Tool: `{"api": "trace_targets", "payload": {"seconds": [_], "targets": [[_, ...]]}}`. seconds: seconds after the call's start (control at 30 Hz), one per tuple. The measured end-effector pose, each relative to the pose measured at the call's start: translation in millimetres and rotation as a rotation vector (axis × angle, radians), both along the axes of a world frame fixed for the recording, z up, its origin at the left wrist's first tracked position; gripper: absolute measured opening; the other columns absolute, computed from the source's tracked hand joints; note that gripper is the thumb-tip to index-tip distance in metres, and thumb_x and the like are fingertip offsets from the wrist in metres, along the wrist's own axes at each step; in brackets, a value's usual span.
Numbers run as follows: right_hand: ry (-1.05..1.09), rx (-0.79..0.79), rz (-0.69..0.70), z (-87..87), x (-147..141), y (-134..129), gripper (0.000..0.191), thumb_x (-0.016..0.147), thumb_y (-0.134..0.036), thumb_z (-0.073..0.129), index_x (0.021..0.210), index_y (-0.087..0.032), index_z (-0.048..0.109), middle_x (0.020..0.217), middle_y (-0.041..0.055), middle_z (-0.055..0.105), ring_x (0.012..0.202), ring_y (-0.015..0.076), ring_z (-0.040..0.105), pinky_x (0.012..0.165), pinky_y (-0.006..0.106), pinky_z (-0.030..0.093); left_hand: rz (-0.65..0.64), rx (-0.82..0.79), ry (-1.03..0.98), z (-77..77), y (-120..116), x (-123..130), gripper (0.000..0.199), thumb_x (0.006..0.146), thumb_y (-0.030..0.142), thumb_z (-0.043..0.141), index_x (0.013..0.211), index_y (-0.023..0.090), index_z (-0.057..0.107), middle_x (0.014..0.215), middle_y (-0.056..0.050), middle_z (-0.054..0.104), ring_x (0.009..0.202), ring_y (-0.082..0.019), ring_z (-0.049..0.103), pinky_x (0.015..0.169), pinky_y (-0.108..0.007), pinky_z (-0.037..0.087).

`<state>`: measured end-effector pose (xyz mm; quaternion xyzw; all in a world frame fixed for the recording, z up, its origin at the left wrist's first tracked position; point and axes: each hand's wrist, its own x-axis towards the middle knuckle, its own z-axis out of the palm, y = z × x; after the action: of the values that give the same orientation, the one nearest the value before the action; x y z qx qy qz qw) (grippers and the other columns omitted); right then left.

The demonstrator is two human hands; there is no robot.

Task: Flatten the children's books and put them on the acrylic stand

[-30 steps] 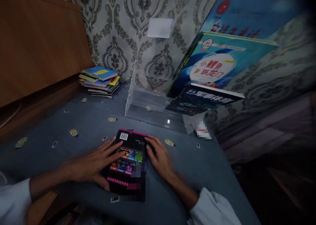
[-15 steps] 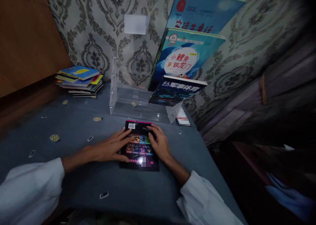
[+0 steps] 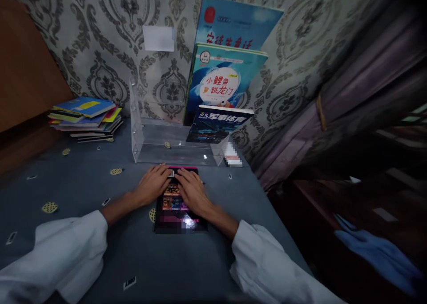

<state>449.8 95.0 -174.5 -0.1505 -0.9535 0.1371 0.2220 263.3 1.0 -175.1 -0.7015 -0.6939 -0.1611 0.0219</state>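
A dark book (image 3: 171,204) lies flat on the blue-grey tabletop, its back cover up, with a barcode, rows of small colourful pictures and a pink top edge. My left hand (image 3: 154,185) rests at its upper left, fingers stretched out by the barcode. My right hand (image 3: 194,192) lies across the upper right part, fingers extended and covering some of the pictures. Neither hand grips the book. Just behind it stands a clear acrylic book rack (image 3: 173,155). On the rack's right side lean a dark book (image 3: 220,125), a teal book (image 3: 230,64) and a blue book (image 3: 240,22).
A stack of books (image 3: 88,117) sits at the back left, beside a wooden panel (image 3: 26,59). A white card (image 3: 159,38) is on the patterned wall. A small white object (image 3: 232,155), partly blurred, stands by the rack. A curtain (image 3: 300,130) hangs at the right.
My left hand has moved up the book towards its top edge. My right hand has shifted inward over the cover. The view has turned, moving the scene leftward.
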Motion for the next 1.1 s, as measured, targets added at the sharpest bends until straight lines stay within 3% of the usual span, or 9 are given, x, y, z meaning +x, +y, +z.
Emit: {"api": "trace_targets", "payload": {"seconds": [0.2, 0.53, 0.83, 1.1], "targets": [[-0.156, -0.019, 0.047, 7.8, -21, -3, 0.045, 0.101, -0.02, 0.044, 0.144, -0.006, 0.05, 0.151, 0.0204, 0.051, 0.147, 0.0271, 0.04, 0.123, 0.052, 0.032, 0.007, 0.049, 0.002, -0.8, 0, 2, 0.038, 0.098, 0.023, 0.039, 0.13, 0.017, 0.058, 0.138, -0.015, 0.061, 0.133, -0.031, 0.054, 0.11, -0.049, 0.044], [-0.123, -0.084, -0.111, -2.8, 19, 30, 0.045, 0.104, -0.029, 0.044, 0.145, -0.012, 0.052, 0.153, 0.017, 0.049, 0.148, 0.0266, 0.039, 0.123, 0.053, 0.029, -0.006, 0.123, 0.057, -5.7, 0, 1, 0.037, 0.101, 0.026, 0.035, 0.126, 0.015, 0.06, 0.135, -0.016, 0.064, 0.131, -0.03, 0.056, 0.105, -0.049, 0.047], [0.021, -0.254, -0.071, -15.1, 27, 44, 0.045, 0.1, -0.025, 0.048, 0.144, -0.018, 0.054, 0.152, 0.0142, 0.051, 0.147, 0.025, 0.041, 0.122, 0.054, 0.029, -0.011, 0.153, 0.072, -5.3, -1, -1, 0.037, 0.101, 0.024, 0.036, 0.126, 0.017, 0.062, 0.137, -0.014, 0.065, 0.131, -0.028, 0.058, 0.105, -0.048, 0.047], [0.128, -0.307, -0.068, -18.0, 30, 54, 0.042, 0.098, -0.023, 0.051, 0.138, -0.02, 0.059, 0.145, 0.0132, 0.059, 0.14, 0.0253, 0.05, 0.117, 0.052, 0.04, -0.013, 0.151, 0.111, -2.9, -3, 1, 0.039, 0.1, 0.023, 0.035, 0.126, 0.014, 0.063, 0.137, -0.015, 0.064, 0.127, -0.028, 0.061, 0.105, -0.05, 0.047]]}}
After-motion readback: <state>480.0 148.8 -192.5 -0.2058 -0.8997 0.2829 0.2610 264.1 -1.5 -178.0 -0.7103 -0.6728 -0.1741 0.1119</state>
